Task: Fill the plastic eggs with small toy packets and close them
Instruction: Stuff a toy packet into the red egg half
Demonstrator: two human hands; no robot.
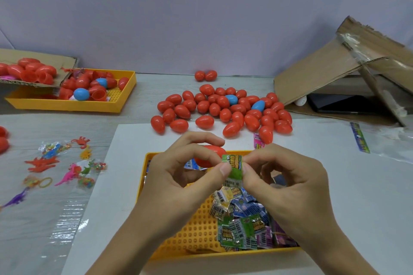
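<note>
1. A tray of packets sits nearest on the worktop.
2. Behind it lies a heap of eggs.
3. Far left, another tray holds eggs.
4. Loose toys lie left; a cardboard box stands far right.

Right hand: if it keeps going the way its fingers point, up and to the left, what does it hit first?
The green packet it already pinches, then the left hand and the red egg that hand holds. Depth is unclear.

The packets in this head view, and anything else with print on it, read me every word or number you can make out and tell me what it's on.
"DINO": on the green packet that both hands pinch over the near yellow tray; its smaller print is too blurred to read.
"DINO": on green packets in the packet pile in that tray; barcodes and other print there are unreadable.
Pink packet by the eggs: blurred.
Printed strip at right: unreadable.
</note>
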